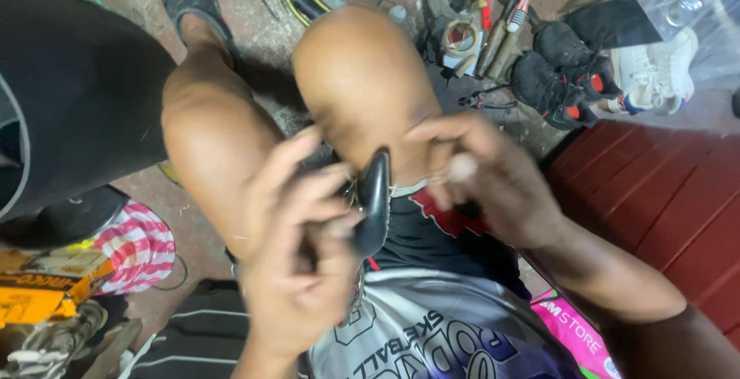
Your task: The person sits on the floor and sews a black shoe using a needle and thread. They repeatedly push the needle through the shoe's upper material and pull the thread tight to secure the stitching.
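Left hand point(297, 271) grips black shoe point(374, 202); pink bag point(574, 333) right.

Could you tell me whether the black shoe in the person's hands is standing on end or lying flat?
On end: the black shoe points its narrow tip upward over the lap, gripped by the left hand; the right hand is beside it.

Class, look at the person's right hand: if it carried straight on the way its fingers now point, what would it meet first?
Probably the glossy black pointed shoe gripped by the left hand. The right hand points leftward toward it, fingertips close beside it; motion blur and unclear depth hide whether they already touch.
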